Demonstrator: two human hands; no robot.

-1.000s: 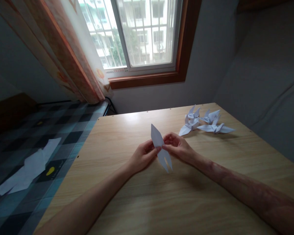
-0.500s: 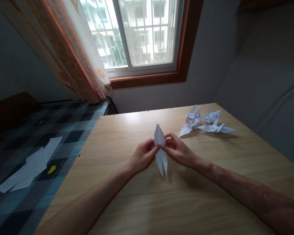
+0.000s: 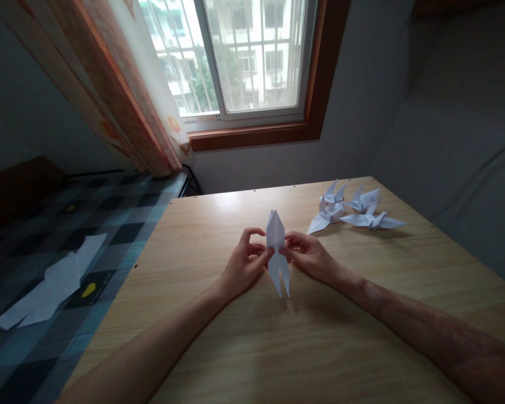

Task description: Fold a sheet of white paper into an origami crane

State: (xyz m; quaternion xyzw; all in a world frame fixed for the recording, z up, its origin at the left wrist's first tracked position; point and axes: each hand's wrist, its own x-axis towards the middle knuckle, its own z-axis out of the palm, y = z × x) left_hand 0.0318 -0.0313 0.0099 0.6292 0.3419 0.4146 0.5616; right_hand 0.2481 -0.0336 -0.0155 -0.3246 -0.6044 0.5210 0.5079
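Observation:
A partly folded white paper crane [image 3: 276,231] is held upright over the table, its two narrow legs pointing down toward me and its wider flaps pointing away. My left hand [image 3: 251,259] pinches its left edge near the middle, thumb in front and index finger arched. On the opposite edge my right hand [image 3: 305,252] grips it between thumb and bent fingers. The fingertips behind the paper are partly hidden. Several finished white paper cranes [image 3: 372,220] sit in a cluster beyond my right hand.
The light wooden table [image 3: 219,348] spans the front. To the left lies a bed with a checked cover [image 3: 122,235], bearing white paper pieces [image 3: 59,286]. A window [image 3: 258,62] with a curtain [image 3: 122,84] is behind the table.
The folded paper has tilted slightly and shifted a little right, and its top flaps have parted a bit. My left index finger has lifted and arched; my right fingers have moved lower along the edge.

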